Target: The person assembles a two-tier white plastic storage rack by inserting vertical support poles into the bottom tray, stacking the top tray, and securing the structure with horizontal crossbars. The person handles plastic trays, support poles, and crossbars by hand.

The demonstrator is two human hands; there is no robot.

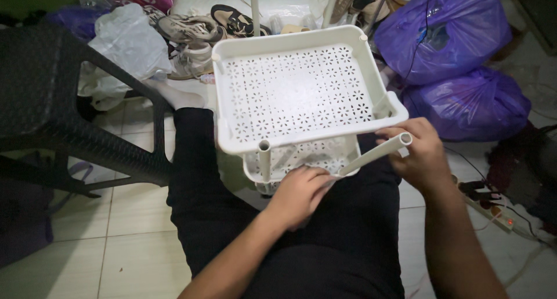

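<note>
Hands are working over a lap on a pale tiled floor (127,258). Right hand (419,151) is pinching a white tube (374,154); left hand (299,191) is pressing, fingers together, under a white perforated tray rack (296,90). Purple bags (452,61), shoes (203,29) and a dark chair (52,96) are crowding the floor's far edge.

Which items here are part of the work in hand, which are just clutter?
In hand:
- white perforated tray
- lower tray
- white tube, held by right hand
- left hand at lower tray

Lying about:
- purple bags
- shoes
- dark chair
- power strip
</note>
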